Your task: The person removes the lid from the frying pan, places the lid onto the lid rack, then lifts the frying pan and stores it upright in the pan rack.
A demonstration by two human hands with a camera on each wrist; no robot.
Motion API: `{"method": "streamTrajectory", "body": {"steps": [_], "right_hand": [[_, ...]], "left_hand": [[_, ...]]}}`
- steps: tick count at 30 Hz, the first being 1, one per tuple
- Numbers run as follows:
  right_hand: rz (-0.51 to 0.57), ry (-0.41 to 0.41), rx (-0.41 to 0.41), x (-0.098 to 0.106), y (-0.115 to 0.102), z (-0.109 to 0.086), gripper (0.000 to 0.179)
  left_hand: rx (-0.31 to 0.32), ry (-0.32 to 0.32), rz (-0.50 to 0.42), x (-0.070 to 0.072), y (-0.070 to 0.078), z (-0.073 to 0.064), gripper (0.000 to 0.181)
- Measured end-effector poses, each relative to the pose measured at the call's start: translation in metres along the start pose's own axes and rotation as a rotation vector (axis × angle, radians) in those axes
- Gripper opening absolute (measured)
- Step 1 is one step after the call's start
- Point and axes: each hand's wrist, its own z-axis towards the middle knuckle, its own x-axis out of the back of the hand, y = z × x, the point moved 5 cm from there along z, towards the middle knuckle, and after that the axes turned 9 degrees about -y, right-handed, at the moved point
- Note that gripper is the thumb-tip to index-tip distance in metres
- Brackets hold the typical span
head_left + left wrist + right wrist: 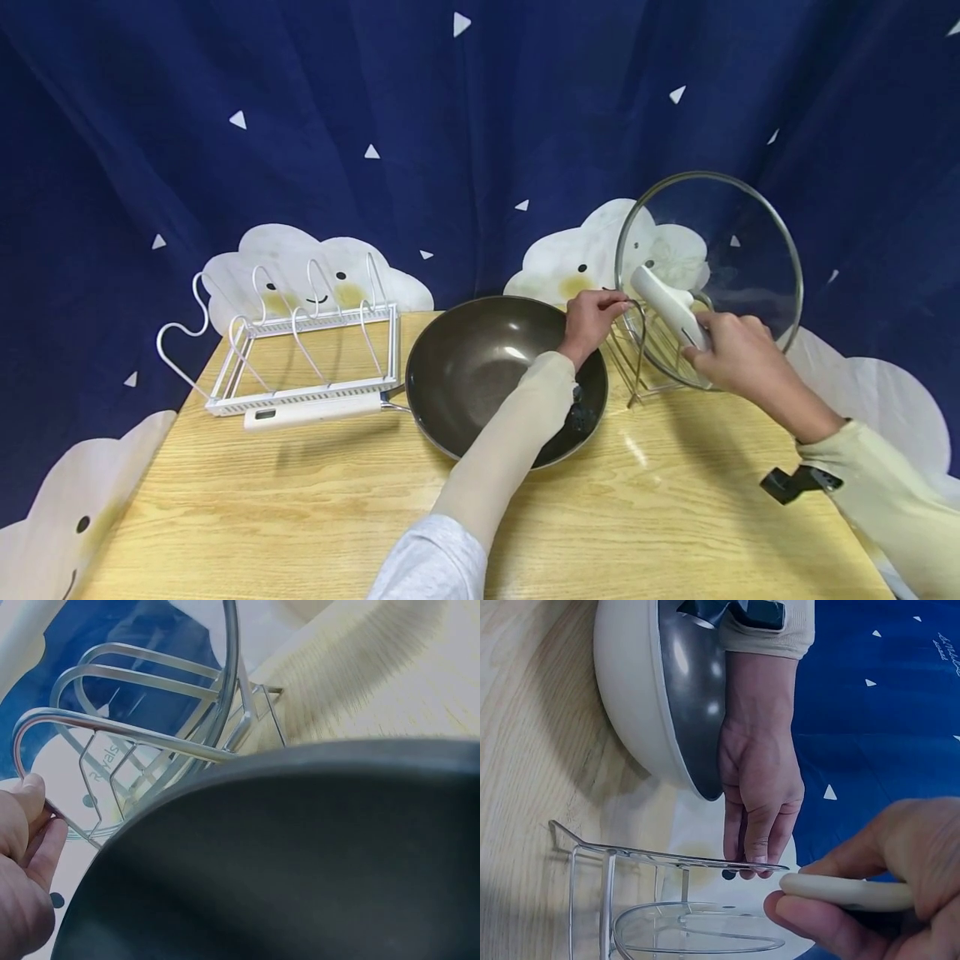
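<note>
My right hand [738,354] grips the white handle [670,307] of a round glass lid [750,242] with a metal rim. The lid stands on edge in a small metal wire rack [637,358], its lower rim between the rack's loops. With thumb and fingers, my left hand [592,321] pinches the nearest loop of that rack, seen close up in the left wrist view as a bent wire [112,720]. My left forearm reaches across a dark-lined wok [480,367], whose white long handle [315,412] points left.
At the left of the wooden table [337,517] stands a white wire rack [300,387] with several upright loops. The wok's handle lies along its front edge. Behind the table hangs a dark blue curtain [450,100] with white clouds and triangles.
</note>
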Motion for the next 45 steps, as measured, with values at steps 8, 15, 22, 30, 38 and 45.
{"method": "streamTrajectory", "body": {"steps": [8,15,22,30,38,45], "right_hand": [[-0.013,0.008,-0.001,-0.001,-0.003,-0.002,0.024],[-0.015,0.04,0.017,-0.001,-0.007,-0.003,0.02],[-0.017,0.051,0.014,-0.003,-0.01,-0.005,0.02],[-0.015,0.063,0.013,-0.006,-0.014,-0.007,0.021],[-0.018,0.076,0.032,-0.01,-0.019,-0.009,0.013],[-0.023,0.082,0.037,-0.012,-0.025,-0.01,0.012]], "left_hand": [[0.011,-0.004,-0.012,0.0,0.001,-0.001,0.017],[0.008,0.019,0.006,-0.001,-0.001,0.002,0.017],[0.001,0.029,0.016,0.001,-0.001,0.002,0.015],[0.024,0.019,-0.005,-0.001,-0.002,0.001,0.016],[0.055,0.01,-0.007,-0.002,-0.005,0.0,0.018],[0.069,0.026,-0.011,-0.001,-0.005,0.002,0.017]]}}
